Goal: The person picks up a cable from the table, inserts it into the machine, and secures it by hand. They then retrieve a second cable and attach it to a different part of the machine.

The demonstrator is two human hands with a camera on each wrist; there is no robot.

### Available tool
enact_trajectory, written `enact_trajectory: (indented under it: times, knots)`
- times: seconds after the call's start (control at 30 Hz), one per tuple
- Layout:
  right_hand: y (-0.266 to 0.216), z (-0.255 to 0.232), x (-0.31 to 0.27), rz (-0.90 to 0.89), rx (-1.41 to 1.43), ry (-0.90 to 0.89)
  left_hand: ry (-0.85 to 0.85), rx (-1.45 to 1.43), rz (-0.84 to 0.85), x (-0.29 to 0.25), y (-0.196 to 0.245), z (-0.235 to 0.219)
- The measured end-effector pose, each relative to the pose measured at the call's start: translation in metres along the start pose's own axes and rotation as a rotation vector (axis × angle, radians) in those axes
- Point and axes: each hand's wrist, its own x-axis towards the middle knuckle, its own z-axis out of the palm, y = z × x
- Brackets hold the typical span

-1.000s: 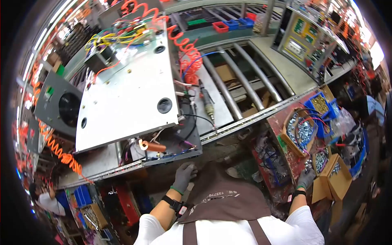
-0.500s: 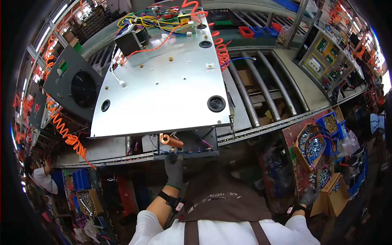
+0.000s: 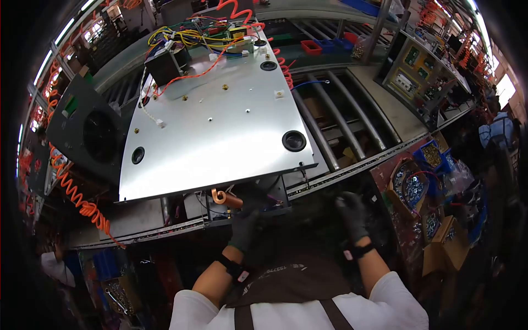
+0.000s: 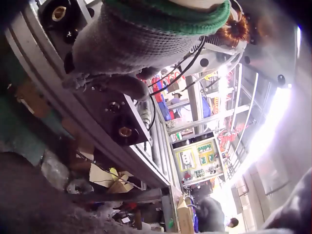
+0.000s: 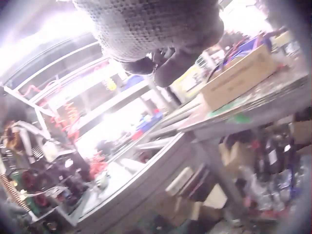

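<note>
A large metal chassis with a bright flat plate (image 3: 220, 143) stands on the roller line before me. Under its front edge a copper coil (image 3: 231, 201) sticks out above a dark lower panel. My gloved left hand (image 3: 243, 228) is at this panel's front edge; in the left wrist view its fingers lie over the dark panel (image 4: 109, 114) beside brass-coloured terminals (image 4: 125, 131). What those fingertips hold is hidden. My gloved right hand (image 3: 353, 214) is raised right of the chassis, its fingers curled, and pinches a small metal piece (image 5: 163, 54) that shows between finger and thumb.
On the right, a red bench (image 3: 388, 179) carries a carton of metal hardware (image 3: 410, 184), a blue bin (image 3: 432, 154) and an open cardboard box (image 3: 448, 247). Bare rollers (image 3: 346, 118) run beside the chassis. Another unit (image 3: 418, 77) stands beyond them. An orange coiled hose (image 3: 91, 212) hangs at left.
My right hand has left the hardware boxes on the right bench and moved inward towards the chassis. My left hand rose to the chassis front edge and stays near it.
</note>
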Motion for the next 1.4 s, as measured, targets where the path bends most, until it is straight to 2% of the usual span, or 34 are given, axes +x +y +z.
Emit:
enact_trajectory:
  times: [0.03,0.07,0.1,0.13,0.17,0.2,0.23,0.27,0.3,0.33,0.4,0.43,0.47,0.53,0.57,0.6,0.67,0.73,0.77,0.8,0.83,0.87,0.9,0.97,1.0,1.07,1.1,1.13,1.17,1.23,1.27,1.3,1.37,1.4]
  knots:
    - [-0.025,0.015,0.003,0.043,0.142,-0.138,-0.008,-0.003,0.0,0.001,0.0,0.002]
    - [-0.021,0.035,0.011,0.119,0.263,-0.266,0.001,-0.005,0.006,0.004,-0.003,-0.002]
    - [-0.032,0.046,0.019,0.19,0.314,-0.42,0.019,0.531,0.453,0.007,-0.005,-0.009]
    - [-0.019,0.063,0.026,0.333,0.345,-0.567,0.041,1.079,0.882,0.009,-0.008,-0.013]
    - [-0.027,0.07,0.034,0.248,0.344,-0.671,0.063,1.086,0.872,0.004,-0.002,-0.009]
    - [-0.032,0.075,0.038,0.167,0.348,-0.776,0.069,0.728,0.521,-0.011,0.008,-0.004]
    - [-0.033,0.08,0.041,0.165,0.354,-0.789,0.067,0.357,0.188,-0.022,0.018,-0.001]
    - [-0.033,0.084,0.043,0.121,0.341,-0.885,0.081,0.359,0.187,-0.032,0.026,0.004]
    - [-0.036,0.089,0.05,0.066,0.332,-0.989,0.128,0.648,0.482,-0.039,0.035,0.013]
    - [-0.04,0.091,0.057,0.054,0.337,-1.01,0.173,0.938,0.772,-0.042,0.04,0.021]
    - [-0.053,0.09,0.069,0.146,0.375,-1.26,0.181,0.999,0.786,-0.043,0.042,0.027]
    - [-0.051,0.092,0.074,0.162,0.471,-1.315,0.164,1.056,0.802,-0.044,0.041,0.03]
    - [-0.046,0.095,0.079,0.155,0.464,-1.344,0.194,1.053,0.793,-0.042,0.031,0.033]
    - [-0.037,0.102,0.092,-0.184,0.353,-1.258,0.26,0.336,0.278,-0.03,0.003,0.036]
    - [-0.051,0.092,0.101,-0.249,0.203,-1.24,0.286,0.325,0.283,-0.026,-0.006,0.037]
    - [-0.056,0.089,0.108,-0.265,0.2,-1.266,0.318,0.242,0.27,-0.024,-0.013,0.039]
    - [-0.058,0.086,0.116,-0.454,0.109,-1.309,0.378,0.149,0.25,-0.033,-0.013,0.052]
    - [-0.054,0.089,0.118,-0.442,0.096,-1.375,0.484,0.951,0.562,-0.051,0.018,0.081]
    - [-0.053,0.092,0.118,-0.43,0.077,-1.412,0.501,0.955,0.55,-0.047,0.019,0.088]
    - [-0.05,0.094,0.116,-0.434,0.083,-1.427,0.4,0.502,0.371,-0.042,0.019,0.096]
    - [-0.047,0.097,0.112,-0.35,0.144,-1.464,0.289,0.05,0.194,-0.037,0.017,0.102]
    - [-0.045,0.098,0.11,-0.264,0.202,-1.495,0.299,0.049,0.192,-0.03,0.013,0.107]
    - [-0.045,0.098,0.11,-0.263,0.205,-1.5,0.32,0.037,0.182,-0.022,0.008,0.111]
    - [-0.045,0.096,0.111,-0.076,0.272,-1.569,0.338,0.027,0.169,-0.017,0.007,0.115]
    - [-0.046,0.095,0.113,-0.073,0.273,-1.567,0.36,0.046,0.229,-0.016,0.01,0.117]
    - [-0.049,0.087,0.115,0.251,0.314,-1.609,0.376,0.06,0.283,-0.013,0.001,0.113]
    - [-0.052,0.083,0.114,0.256,0.308,-1.606,0.389,0.108,0.27,-0.008,-0.012,0.103]
    - [-0.055,0.08,0.111,0.118,0.347,-1.452,0.401,0.157,0.258,-0.003,-0.026,0.096]
    - [-0.056,0.078,0.111,-0.019,0.379,-1.292,0.392,0.149,0.259,-0.004,-0.018,0.103]
    - [-0.046,0.083,0.113,-0.094,0.27,-1.296,0.496,-0.237,0.007,-0.013,0.011,0.115]
    - [-0.046,0.084,0.114,-0.168,0.161,-1.3,0.491,-0.232,0.008,-0.011,0.008,0.114]
    - [-0.047,0.084,0.112,-0.167,0.164,-1.29,0.47,-0.262,0.01,-0.007,0.003,0.111]
    - [-0.052,0.084,0.107,-0.355,0.282,-1.257,0.442,-0.286,0.015,-0.004,0.004,0.109]
    - [-0.05,0.085,0.107,-0.355,0.284,-1.249,0.44,-0.277,0.015,-0.004,0.007,0.109]
